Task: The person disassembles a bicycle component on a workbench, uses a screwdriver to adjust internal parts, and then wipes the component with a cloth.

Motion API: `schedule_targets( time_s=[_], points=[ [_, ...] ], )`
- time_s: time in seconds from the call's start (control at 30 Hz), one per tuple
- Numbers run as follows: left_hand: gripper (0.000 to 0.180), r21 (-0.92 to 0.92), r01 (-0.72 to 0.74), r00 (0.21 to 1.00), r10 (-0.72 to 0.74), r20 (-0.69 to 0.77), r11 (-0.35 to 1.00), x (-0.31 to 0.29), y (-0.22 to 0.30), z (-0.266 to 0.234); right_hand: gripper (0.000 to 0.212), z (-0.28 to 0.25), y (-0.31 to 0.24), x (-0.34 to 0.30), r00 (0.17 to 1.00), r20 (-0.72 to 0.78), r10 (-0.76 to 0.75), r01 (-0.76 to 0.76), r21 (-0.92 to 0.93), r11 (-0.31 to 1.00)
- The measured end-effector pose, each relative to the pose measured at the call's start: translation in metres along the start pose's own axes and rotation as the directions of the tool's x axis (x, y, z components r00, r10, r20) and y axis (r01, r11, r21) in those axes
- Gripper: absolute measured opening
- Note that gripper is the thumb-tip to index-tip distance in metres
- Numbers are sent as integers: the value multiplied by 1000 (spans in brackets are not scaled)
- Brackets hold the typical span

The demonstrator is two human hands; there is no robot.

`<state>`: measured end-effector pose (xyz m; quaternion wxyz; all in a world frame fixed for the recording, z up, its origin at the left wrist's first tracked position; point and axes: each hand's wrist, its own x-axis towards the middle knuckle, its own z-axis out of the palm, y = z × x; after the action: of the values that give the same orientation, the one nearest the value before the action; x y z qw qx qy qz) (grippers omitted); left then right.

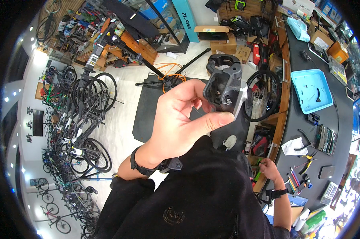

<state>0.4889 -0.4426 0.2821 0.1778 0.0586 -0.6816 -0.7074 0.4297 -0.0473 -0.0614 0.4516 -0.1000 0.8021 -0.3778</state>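
Observation:
Raised in front of me, my left hand grips a black metal bicycle part that looks like a handlebar stem. A round clamp ring tops it, a bolt head shows in its hollow body, and its right edge is silvery. My thumb presses its lower edge; the other fingers curl behind it and are partly hidden. Low on the right, my right hand reaches to an open compartment under the bench. Its fingers are closed at something green there, too small to make out.
Along the right runs a dark workbench with a blue tray of small parts, pliers, a white cloth and several hand tools. A repair stand rises ahead beside a bicycle wheel. Bicycles crowd the left.

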Motion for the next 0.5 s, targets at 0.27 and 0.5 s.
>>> schedule_targets(
  time_s=[0.27, 0.5],
  points=[
    [41, -256, -23, 1000, 24, -2, 966, -10, -9, -49, 23, 6, 20, 9, 998, -35, -46, 44, -78, 996],
    [39, -464, -78, 991, 18, -132, 882, -37, -19, -135, 30, 17, 26, 29, 982, 158, 100, -88, -82, 993]
  ],
)
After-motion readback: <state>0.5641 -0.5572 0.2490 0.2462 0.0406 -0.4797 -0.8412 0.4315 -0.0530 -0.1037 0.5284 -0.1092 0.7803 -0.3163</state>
